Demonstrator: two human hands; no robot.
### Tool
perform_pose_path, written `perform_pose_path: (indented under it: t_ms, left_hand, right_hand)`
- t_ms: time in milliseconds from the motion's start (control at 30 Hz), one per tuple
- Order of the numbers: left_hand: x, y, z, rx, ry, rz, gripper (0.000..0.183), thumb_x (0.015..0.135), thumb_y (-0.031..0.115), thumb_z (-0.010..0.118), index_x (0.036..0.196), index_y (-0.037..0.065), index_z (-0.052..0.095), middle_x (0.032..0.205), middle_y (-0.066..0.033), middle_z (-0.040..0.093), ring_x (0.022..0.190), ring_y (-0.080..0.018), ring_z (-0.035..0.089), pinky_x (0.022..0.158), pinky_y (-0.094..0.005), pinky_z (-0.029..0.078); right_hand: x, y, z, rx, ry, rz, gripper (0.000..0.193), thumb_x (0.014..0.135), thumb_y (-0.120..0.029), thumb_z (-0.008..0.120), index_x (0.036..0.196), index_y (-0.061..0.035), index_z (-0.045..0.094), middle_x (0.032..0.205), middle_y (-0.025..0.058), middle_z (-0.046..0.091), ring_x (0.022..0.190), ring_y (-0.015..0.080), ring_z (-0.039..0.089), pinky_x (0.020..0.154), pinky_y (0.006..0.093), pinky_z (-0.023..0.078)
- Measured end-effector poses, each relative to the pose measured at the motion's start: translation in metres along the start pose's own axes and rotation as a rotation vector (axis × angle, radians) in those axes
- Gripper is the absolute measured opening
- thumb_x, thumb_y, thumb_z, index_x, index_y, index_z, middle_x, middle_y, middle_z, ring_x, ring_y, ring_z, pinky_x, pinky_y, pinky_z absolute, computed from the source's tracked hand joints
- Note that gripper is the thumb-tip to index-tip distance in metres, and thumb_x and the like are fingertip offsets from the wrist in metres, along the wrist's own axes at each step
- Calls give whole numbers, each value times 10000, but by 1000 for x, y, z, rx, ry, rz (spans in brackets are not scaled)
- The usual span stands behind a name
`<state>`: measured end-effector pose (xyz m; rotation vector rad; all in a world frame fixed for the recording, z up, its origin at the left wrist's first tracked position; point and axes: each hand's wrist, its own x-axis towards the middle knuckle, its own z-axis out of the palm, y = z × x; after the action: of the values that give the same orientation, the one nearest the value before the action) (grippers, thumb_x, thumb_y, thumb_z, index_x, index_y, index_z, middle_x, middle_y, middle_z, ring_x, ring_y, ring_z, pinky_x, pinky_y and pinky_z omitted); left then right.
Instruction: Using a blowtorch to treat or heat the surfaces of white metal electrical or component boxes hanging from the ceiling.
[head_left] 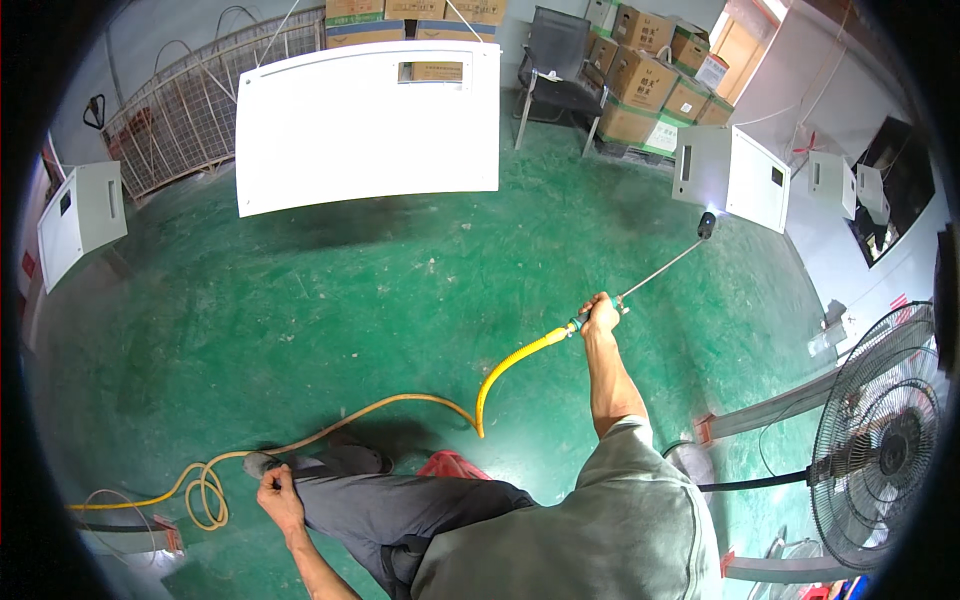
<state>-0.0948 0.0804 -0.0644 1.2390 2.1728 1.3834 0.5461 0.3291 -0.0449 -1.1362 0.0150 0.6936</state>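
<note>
My right hand [600, 316], stretched out ahead to the right, is wrapped round the handle of a gas torch [663, 268]. The torch has a thin metal tube and a dark cylindrical head, with a pale glow at its tip. That tip is close to a white metal cabinet [757, 180] hanging at the right; whether they touch I cannot tell. From the handle's rear a yellow hose [508, 362] curves down to the floor and runs off left. My left hand [282, 497] is low beside my grey trouser leg, fingers closed; a small dark bit shows at the fingertips.
A large white panel [365, 130] hangs ahead on cords. Another white cabinet [88, 215] hangs far left. A black fan [880, 450] stands close on my right. Behind are a chair [562, 70], stacked cartons [640, 80] and a wire-mesh frame [180, 125]. The hose coils on the green floor [330, 310].
</note>
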Motion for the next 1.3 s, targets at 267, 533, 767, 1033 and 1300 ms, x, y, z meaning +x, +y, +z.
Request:
perform_pose_path:
  t_ms: [267, 533, 767, 1033, 1300]
  left_hand:
    - [-2, -7, 3, -17, -4, -13, 244, 885, 184, 721, 791, -35, 666, 712, -68, 652, 690, -150, 523, 686, -339, 453]
    - [-1, 1, 5, -3, 9, -15, 218, 874, 154, 713, 793, -42, 662, 688, -71, 641, 665, -153, 514, 660, -342, 450]
    - [-2, 7, 3, 95, 25, -19, 218, 856, 177, 724, 817, -35, 693, 760, -161, 693, 704, -280, 643, 696, -389, 488]
    - [-8, 19, -5, 121, 59, -18, 234, 836, 209, 736, 827, -23, 706, 814, -202, 688, 751, -360, 641, 700, -432, 484]
    - [-9, 20, -6, 73, 110, -44, 231, 817, 217, 752, 815, -11, 709, 840, -197, 687, 791, -372, 647, 740, -448, 494]
  right_hand:
    - [31, -2, -20, -144, -37, 49, 101, 895, -47, 549, 800, -33, 516, 592, 55, 477, 430, 174, 461, 391, 327, 390]
    - [6, -1, -22, -246, -17, 6, 162, 901, -85, 564, 752, -65, 504, 608, 28, 471, 442, 148, 452, 389, 303, 389]
    - [-80, 26, -82, -320, -287, -192, 260, 880, -81, 545, 677, -121, 388, 556, -5, 384, 402, 127, 372, 372, 296, 327]
    - [-196, 11, -124, -599, -619, -82, 136, 839, -4, 593, 854, -87, 486, 591, -7, 466, 411, 113, 459, 369, 281, 387]
    - [-214, 10, -109, -972, -862, -155, 104, 813, -16, 597, 861, -59, 516, 598, -33, 477, 445, 81, 454, 397, 262, 355]
